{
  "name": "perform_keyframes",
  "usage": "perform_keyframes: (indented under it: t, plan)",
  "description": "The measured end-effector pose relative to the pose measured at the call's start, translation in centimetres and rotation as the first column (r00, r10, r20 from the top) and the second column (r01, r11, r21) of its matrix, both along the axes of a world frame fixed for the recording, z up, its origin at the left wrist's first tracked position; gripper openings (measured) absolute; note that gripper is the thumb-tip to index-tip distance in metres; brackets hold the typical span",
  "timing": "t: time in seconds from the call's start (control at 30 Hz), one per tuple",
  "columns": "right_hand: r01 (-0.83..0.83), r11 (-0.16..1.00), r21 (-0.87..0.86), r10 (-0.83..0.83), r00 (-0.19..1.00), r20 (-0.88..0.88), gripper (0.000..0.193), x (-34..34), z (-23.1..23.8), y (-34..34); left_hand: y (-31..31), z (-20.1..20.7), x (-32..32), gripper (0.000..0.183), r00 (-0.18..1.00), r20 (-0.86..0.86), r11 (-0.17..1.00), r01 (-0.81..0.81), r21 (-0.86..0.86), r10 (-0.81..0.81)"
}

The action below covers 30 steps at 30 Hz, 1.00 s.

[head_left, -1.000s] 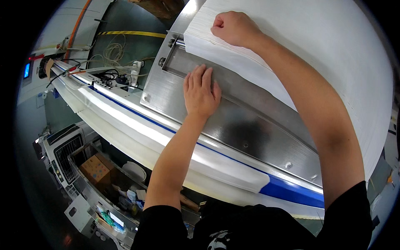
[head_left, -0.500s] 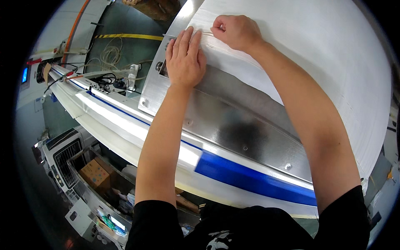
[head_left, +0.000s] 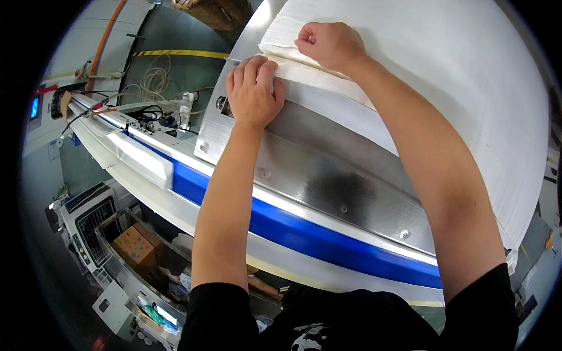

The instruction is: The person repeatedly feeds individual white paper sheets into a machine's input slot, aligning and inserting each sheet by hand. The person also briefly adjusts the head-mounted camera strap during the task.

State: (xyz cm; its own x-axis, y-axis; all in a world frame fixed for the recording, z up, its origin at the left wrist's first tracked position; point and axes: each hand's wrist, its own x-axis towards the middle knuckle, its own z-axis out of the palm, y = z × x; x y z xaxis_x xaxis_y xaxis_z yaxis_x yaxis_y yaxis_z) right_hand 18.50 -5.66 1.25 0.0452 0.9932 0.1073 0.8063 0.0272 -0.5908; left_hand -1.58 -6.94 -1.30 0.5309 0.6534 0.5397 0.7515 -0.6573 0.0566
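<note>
White thin layered sheets (head_left: 445,64), perhaps paper or cloth, lie in a broad stack over a brushed metal plate (head_left: 304,167). At the stack's near left corner, my left hand (head_left: 253,93) has its fingers bent over the edge of the lower layers (head_left: 316,76), the thumb beside them. A gap parts these layers from the ones above. My right hand (head_left: 333,45) is closed, thumb and forefinger curled into a loop, and rests on the upper layers just right of the gap. Its palm side and anything inside it are hidden.
A blue strip (head_left: 328,248) runs along the machine's front rail, with a white block (head_left: 143,161) at its left. Lower left stands an open bin (head_left: 167,251) holding a cardboard box (head_left: 133,245). Coiled cable (head_left: 155,79) lies on the floor beyond.
My left hand has drawn slightly toward me, its fingers now bent, and the gap between the layers has widened. The white block has shifted left, baring more blue strip. My right hand barely moved.
</note>
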Motion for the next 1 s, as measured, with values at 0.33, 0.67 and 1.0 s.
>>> perform_keyframes:
  t: [0.33,0.67,1.0]
  plan:
    - [-0.144,0.967,0.21,0.186,0.963,-0.196,0.021,-0.1,1.7,-6.5,1.0,2.8,-2.7,0.028,0.918,-0.233,0.948,0.31,-0.079,-0.32]
    - [0.545,0.83,-0.119,-0.453,0.783,0.427,0.044,15.6,2.2,-34.5,0.5,8.6,2.5,0.063,0.519,-0.799,0.913,-0.081,-0.399,-0.303]
    - [0.851,0.501,-0.154,-0.576,0.461,0.675,0.068,40.2,2.1,-61.5,4.6,2.8,2.0,0.022,0.408,-0.888,0.963,-0.064,-0.26,-0.213]
